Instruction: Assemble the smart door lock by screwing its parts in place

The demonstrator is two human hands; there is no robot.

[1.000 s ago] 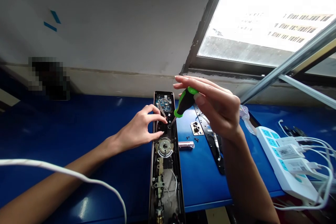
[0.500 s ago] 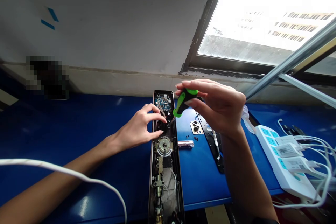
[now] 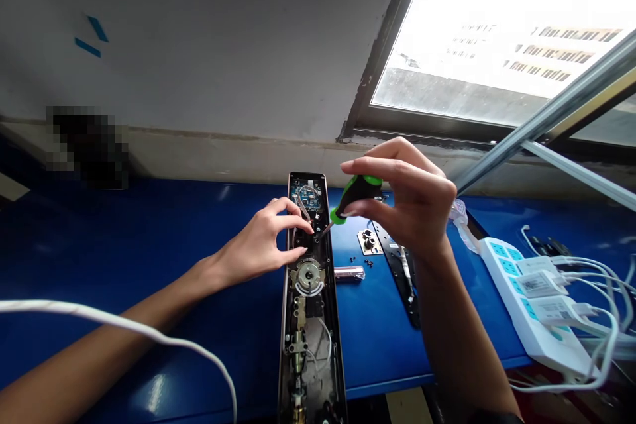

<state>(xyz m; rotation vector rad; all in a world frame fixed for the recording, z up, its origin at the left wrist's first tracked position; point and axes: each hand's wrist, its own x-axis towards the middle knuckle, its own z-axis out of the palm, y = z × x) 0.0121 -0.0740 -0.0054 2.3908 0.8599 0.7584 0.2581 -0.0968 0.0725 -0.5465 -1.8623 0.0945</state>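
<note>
A long, dark door lock housing (image 3: pixel 338 351) lies open on the blue table, showing a circuit board (image 3: pixel 311 199), a round metal spindle plate (image 3: pixel 309 276) and metal workings. My left hand (image 3: pixel 263 237) reaches in from the left, its thumb and fingers braced on a black part (image 3: pixel 301 240) inside the housing, between the board and the spindle plate. In my right hand (image 3: pixel 405 195) is a green and black screwdriver (image 3: pixel 355 199), held by its handle. The screwdriver tilts down to the left, with its tip at the black part near my left fingers.
Right of the housing lie a pinkish cylinder (image 3: pixel 349 273), small dark screws (image 3: pixel 368 263), a small square module (image 3: pixel 369 242) and a black cover panel (image 3: pixel 397 265). A white power strip (image 3: pixel 521 318) with plugged-in chargers stands farther right. A white cable (image 3: pixel 149 331) crosses above my left forearm.
My right hand's fingers have shifted on the screwdriver handle, and the handle leans farther right. My left hand stays in place on the black part. The whole view has shifted slightly.
</note>
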